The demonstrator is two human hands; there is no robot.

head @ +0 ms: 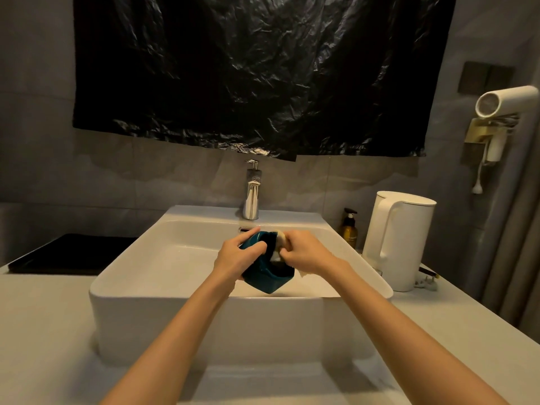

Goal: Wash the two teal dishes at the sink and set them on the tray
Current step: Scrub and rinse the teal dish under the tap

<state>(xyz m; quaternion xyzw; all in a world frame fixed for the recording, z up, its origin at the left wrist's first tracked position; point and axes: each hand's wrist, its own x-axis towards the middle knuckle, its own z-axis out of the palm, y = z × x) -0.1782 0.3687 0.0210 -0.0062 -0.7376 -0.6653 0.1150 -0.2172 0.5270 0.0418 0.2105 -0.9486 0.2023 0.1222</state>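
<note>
A square teal dish [264, 280] is held tilted over the white sink [163, 258], its opening turned to the right. My left hand [233, 257] grips its left rim and outer wall. My right hand [304, 254] holds a pale sponge [281, 237] pressed against the dish's inside. Only one teal dish shows. The black tray [70, 254] lies on the counter left of the sink, with nothing visible on it.
A chrome tap [252, 197] stands behind the basin. To the right are an amber pump bottle [349, 230], a white kettle [400, 238] and a plug [425, 283]. A hair dryer [502, 103] hangs on the right wall. Black plastic sheet [263, 74] covers the wall above.
</note>
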